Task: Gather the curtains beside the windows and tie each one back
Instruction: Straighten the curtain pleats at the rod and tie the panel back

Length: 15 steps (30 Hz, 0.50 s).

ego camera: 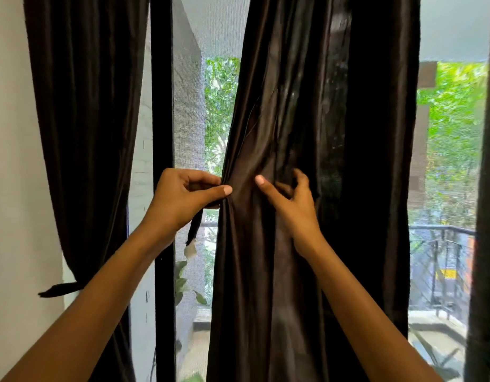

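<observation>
A dark brown curtain (307,119) hangs in front of the window in the middle of the view, bunched into folds at hand height. My left hand (180,197) pinches a narrow dark tie-back strip (195,226) against the curtain's left edge; the strip's loose end dangles below my fingers. My right hand (290,199) sits on the front of the gathered folds with the thumb stretched left and the fingers curled into the fabric. A second dark curtain (86,119) hangs at the left, cinched low by its own tie (60,289).
A black window frame post (162,106) stands between the two curtains. A white wall (12,188) lies at the far left. Beyond the mesh and glass are a balcony railing (442,260), green trees and a potted plant's leaves (183,282).
</observation>
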Tool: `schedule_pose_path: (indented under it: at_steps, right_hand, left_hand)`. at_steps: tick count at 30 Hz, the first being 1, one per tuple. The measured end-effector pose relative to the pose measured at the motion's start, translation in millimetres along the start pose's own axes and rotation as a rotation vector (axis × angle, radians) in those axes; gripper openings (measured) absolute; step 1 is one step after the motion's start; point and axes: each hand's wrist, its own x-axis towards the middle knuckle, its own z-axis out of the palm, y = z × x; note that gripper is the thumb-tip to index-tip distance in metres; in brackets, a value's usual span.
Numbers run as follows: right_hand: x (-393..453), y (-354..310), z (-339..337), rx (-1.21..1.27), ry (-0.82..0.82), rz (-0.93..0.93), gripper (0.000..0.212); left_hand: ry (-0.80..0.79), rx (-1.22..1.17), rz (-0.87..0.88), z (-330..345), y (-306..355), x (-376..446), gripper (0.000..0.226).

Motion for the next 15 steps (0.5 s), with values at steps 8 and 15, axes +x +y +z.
schedule_pose_path:
  at_steps: [8,15]
  right_hand:
    - [-9,-7,7,-0.067,0.14,-0.211,0.027]
    - [-40,-15,15,-0.332,0.321,-0.446,0.012]
  left_hand:
    - [0.075,0.158,0.088,-1,-4,2,0.013]
    - [0.2,0.45,0.324,14,0,-6,0.006]
